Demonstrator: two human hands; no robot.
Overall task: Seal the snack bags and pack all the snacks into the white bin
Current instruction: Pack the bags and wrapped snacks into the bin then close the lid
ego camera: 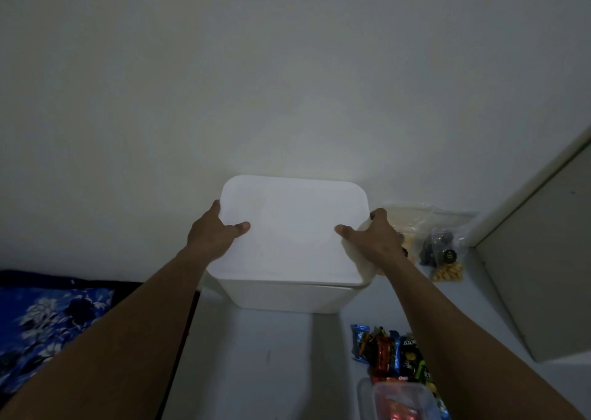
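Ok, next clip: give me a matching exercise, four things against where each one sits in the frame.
Things:
1 lid
2 zip bags
3 wrapped bars
4 floral cloth

Places:
A far left of view
B just right of the white bin, at the back
C gripped by left hand and right hand
D near side, right of centre

Pairs: 1-C, 2-B, 3-D, 4-A
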